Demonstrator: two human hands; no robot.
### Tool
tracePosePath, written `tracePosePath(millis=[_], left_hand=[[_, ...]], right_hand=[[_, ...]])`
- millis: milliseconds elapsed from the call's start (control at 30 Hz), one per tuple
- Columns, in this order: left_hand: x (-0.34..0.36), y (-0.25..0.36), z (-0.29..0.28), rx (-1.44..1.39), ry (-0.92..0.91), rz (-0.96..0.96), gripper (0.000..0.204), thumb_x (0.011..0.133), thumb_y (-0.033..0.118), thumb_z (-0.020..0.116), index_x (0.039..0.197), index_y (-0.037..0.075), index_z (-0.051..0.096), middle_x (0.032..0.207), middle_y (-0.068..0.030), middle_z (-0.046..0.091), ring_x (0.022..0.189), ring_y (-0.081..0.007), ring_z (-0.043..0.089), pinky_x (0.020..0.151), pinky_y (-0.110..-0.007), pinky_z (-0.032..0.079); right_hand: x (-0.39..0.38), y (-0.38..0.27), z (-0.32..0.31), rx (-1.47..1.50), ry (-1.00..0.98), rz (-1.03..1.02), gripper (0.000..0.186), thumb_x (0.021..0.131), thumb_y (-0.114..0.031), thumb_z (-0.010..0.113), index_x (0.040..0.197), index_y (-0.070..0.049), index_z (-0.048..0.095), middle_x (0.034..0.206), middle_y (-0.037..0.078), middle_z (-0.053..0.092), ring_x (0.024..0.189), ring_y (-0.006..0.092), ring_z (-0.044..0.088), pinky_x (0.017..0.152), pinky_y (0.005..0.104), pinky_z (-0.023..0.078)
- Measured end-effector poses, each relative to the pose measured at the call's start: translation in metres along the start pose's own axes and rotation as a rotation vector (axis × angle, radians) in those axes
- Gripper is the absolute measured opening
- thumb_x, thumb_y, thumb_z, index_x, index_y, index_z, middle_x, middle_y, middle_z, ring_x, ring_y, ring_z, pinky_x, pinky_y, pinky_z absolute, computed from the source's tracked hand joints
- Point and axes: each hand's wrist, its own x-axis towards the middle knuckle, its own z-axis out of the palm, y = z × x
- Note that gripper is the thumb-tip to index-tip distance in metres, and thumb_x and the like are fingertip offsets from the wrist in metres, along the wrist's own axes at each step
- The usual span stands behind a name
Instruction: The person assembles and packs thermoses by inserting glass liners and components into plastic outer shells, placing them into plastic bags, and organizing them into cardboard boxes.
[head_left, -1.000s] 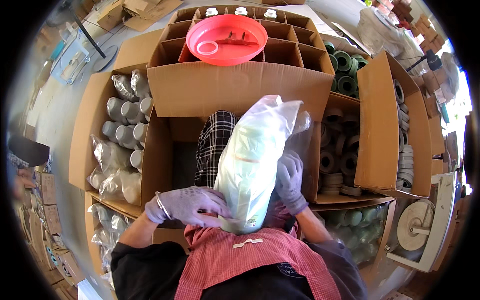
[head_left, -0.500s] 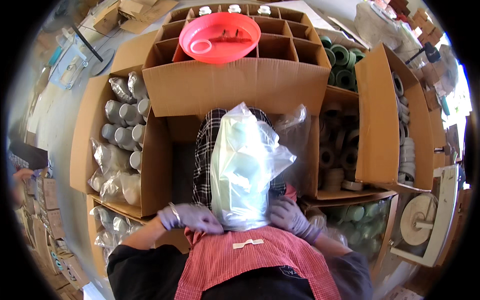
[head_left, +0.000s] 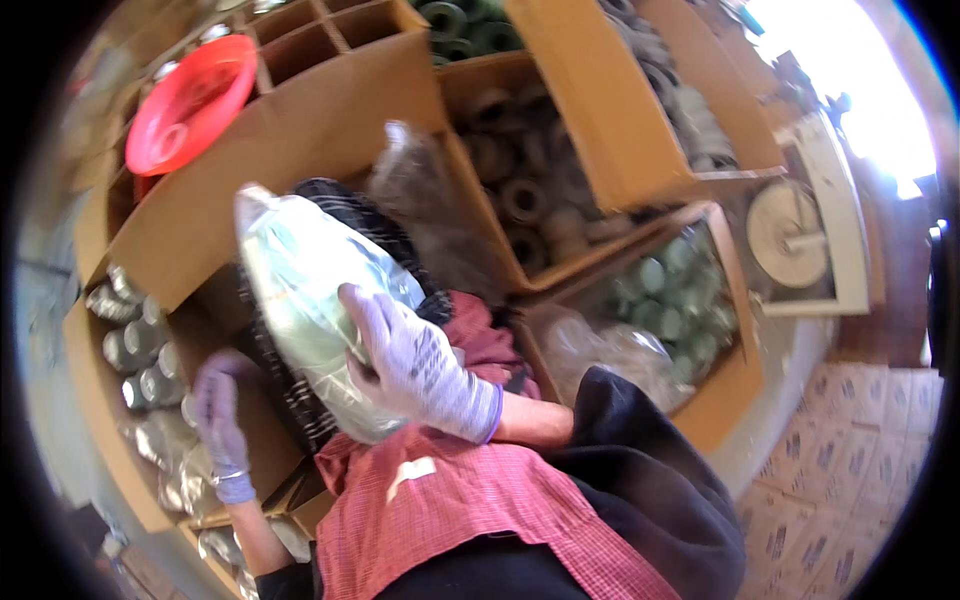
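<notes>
The right hand [head_left: 430, 370] reaches in from the right, its bare forearm [head_left: 535, 420] running out of a bunched dark sleeve [head_left: 655, 490], back of the glove turned up. Its fingers and thumb are spread apart against the near right side of the pale green package [head_left: 305, 270] in clear plastic; whether they squeeze it or only rest there, I cannot tell. The package lies slantwise over the lap, its far end toward the upper left and its near end at the red checked apron [head_left: 460, 510]. The left hand [head_left: 225, 425], blurred, is well apart from the package: wrist raised, fingers pointing away from the body, seemingly unclenched, with nothing visible in its grasp. It is near the left carton [head_left: 100, 415], which holds grey-capped pieces [head_left: 150, 345].
</notes>
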Motion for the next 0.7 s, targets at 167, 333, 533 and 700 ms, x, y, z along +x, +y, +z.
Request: tracePosePath(millis=[167,333,533,700], left_hand=[[0.074,0.114,0.061,-0.732,0.173,-0.415,0.141,0.065,0.061,0.080,0.154,0.008,-0.016,0.160,-0.0225,0.000,0.145,-0.0347,0.013,0.117,-0.046,0.018],[0.043,0.115,0.083,-0.363,0.009,0.199,0.117,0.083,0.063,0.065,0.152,-0.001,-0.004,0.154,-0.0365,0.008,0.141,-0.0485,0.024,0.112,-0.050,0.030],[0.121,0.138,0.081,-0.833,-0.195,0.054,0.081,0.089,0.047,0.062,0.143,-0.006,0.036,0.140,-0.0258,0.047,0.126,-0.0383,0.051,0.106,-0.042,0.040],[0.216,0.233,0.131,-1.095,-0.283,0.254,0.054,0.089,0.014,0.066,0.138,-0.002,0.046,0.135,-0.0196,0.053,0.123,-0.0310,0.054,0.105,-0.037,0.040]], right_hand=[[-0.009,0.036,-0.041,0.060,0.159,0.181,0.066,0.077,-0.006,0.068,0.135,0.002,0.039,0.115,0.023,0.054,0.111,0.0380,0.057,0.096,0.0395,0.045],[-0.026,0.059,-0.082,0.252,0.135,0.368,0.033,0.078,-0.007,0.056,0.110,0.001,0.054,0.086,0.024,0.054,0.078,0.0304,0.060,0.074,0.0373,0.049],[-0.147,0.081,-0.154,0.610,0.280,0.844,0.039,0.086,-0.011,0.055,0.122,0.002,0.058,0.101,0.005,0.066,0.086,0.0167,0.063,0.076,0.0286,0.052],[-0.238,0.108,-0.177,0.669,1.044,0.863,0.039,0.083,-0.007,0.050,0.121,-0.001,0.056,0.100,0.006,0.063,0.084,0.0157,0.062,0.073,0.0296,0.055]])
